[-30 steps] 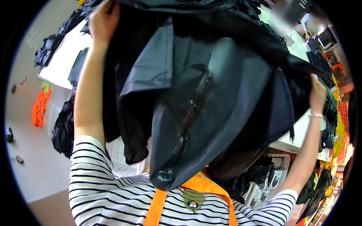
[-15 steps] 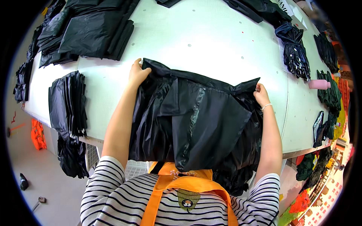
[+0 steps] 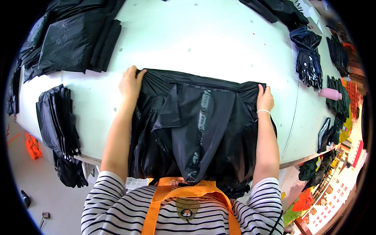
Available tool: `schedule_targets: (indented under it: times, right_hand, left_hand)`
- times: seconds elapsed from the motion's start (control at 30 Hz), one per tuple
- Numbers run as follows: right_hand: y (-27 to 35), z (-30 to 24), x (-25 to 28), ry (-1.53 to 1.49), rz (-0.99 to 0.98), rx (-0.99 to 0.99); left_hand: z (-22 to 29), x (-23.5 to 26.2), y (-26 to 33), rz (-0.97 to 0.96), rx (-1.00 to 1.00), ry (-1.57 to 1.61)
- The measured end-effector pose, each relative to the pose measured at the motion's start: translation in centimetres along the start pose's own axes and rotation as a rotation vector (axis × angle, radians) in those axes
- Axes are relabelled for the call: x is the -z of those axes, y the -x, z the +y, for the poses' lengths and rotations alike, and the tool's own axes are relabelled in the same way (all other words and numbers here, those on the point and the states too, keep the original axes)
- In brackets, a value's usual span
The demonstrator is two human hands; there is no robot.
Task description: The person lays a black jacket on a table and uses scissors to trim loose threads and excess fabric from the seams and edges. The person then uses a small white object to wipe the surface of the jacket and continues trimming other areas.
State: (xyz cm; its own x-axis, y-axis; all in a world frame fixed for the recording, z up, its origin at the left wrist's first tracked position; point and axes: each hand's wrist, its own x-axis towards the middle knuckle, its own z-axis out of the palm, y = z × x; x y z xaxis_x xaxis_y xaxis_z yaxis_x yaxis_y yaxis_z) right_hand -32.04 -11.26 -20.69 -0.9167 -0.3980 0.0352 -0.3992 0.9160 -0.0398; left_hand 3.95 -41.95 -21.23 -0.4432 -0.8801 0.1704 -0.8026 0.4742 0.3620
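The black garment (image 3: 225,113) lies spread in front of you on the white table (image 3: 184,35), its upper edge drawn out between your two hands and its lower part reaching past the near table edge to your chest. A pointed panel hangs down its middle, with a shiny strip (image 3: 203,113) running along it towards the tip; a folded flap (image 3: 167,111) lies just left of that strip. The fabric gathers in creases near both upper corners.

Your left hand (image 3: 130,83) grips the upper left corner, thumb and fingers pinching the cloth. Your right hand (image 3: 265,99) pinches the upper right corner in the same way, and you wear a thin white bracelet (image 3: 264,111) on that wrist. Both your forearms lie along the sides of the garment.

To your left, a broad pile of folded black pieces (image 3: 70,43) sits farther up the table, and a narrower black stack (image 3: 56,121) lies nearer you, with dark cloth hanging over the edge below it. To your right, a dark bundle (image 3: 308,55) lies near a pink bottle (image 3: 330,94), which rests on its side beside dark green cloth (image 3: 337,102). You wear a striped shirt (image 3: 117,203) and an orange apron (image 3: 150,217). An orange heap (image 3: 33,146) shows beyond the table's left end.
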Motion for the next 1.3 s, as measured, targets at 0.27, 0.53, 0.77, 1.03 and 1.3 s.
schedule_targets:
  times: [0.27, 0.53, 0.77, 1.03, 1.3]
  right_hand:
    - [11.0, -5.4, 11.4, -0.552, -0.068, 0.681]
    - [18.1, -0.9, 3.2, -0.086, -0.271, 0.855]
    - [17.1, -0.6, 1.2, -0.186, -0.285, 0.882]
    - [17.3, 0.5, -0.4, -0.489, -0.180, 0.812]
    - [26.2, 2.1, 11.0, -1.031, -0.429, 0.766]
  left_hand:
    - [10.8, 7.1, 7.6, -0.375, -0.631, 0.068]
    - [9.3, 7.5, 10.8, -0.176, -0.557, 0.004]
    - [7.6, 21.0, 30.6, -1.744, 0.275, 0.792]
    - [9.1, 14.6, 43.2, -1.061, 0.148, 0.485]
    - [7.7, 4.2, 49.9, -1.310, 0.357, 0.435]
